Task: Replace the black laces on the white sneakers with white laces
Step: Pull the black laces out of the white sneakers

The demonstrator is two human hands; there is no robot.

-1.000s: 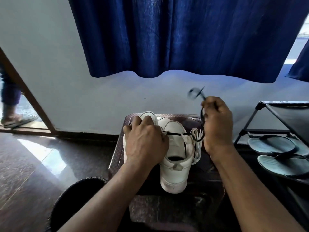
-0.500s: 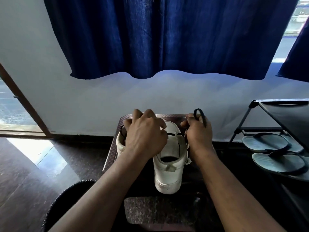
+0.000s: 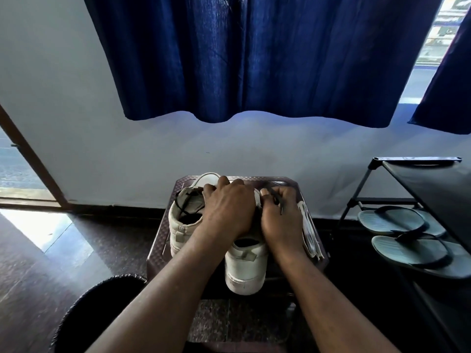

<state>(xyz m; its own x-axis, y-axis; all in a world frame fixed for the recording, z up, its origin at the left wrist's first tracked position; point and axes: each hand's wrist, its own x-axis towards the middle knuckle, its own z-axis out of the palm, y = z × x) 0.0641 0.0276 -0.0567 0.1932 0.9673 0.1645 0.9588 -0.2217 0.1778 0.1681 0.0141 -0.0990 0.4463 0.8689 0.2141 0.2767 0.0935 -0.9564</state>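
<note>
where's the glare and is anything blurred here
Head view: glare sits on the polished floor at left by the doorway; head view again, the right hand pinching the black lace looks slightly smeared, the left hand on the sneaker sharper.

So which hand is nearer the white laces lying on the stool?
Right. The right hand, pinching the black lace, sits just beside the white laces, on their left; the left hand holds the sneaker farther left, beyond the right hand.
</note>
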